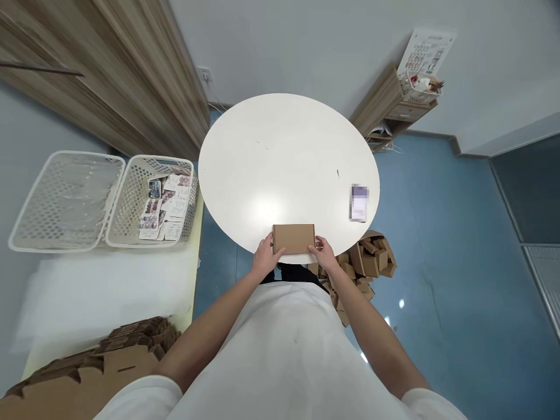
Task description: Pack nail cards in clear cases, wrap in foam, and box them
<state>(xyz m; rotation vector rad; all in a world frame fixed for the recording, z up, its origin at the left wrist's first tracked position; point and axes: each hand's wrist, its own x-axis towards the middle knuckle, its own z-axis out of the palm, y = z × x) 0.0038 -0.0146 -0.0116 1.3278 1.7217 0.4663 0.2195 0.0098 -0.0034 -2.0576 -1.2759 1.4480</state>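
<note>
Flat, rectangular brown cardboard box (293, 239), closed, at six o'clock on the round white counter (284, 151). Left hand (265, 255) and right hand (324, 254) half-curled, gripping its nine and three o'clock ends, thumbs at near corners. Pixelated purple-and-white item (359, 204) at four o'clock, illegible. Printed cards (175, 204) beyond nine o'clock, lettering too small to read.

left hand (265, 258): gripping, thumb inward; right hand (324, 255): likewise; forearms (221, 310): converging forward

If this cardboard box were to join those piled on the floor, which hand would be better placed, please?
Probably the right hand: it holds the cardboard box at its right end, nearer the piled boxes than the left hand.
</note>
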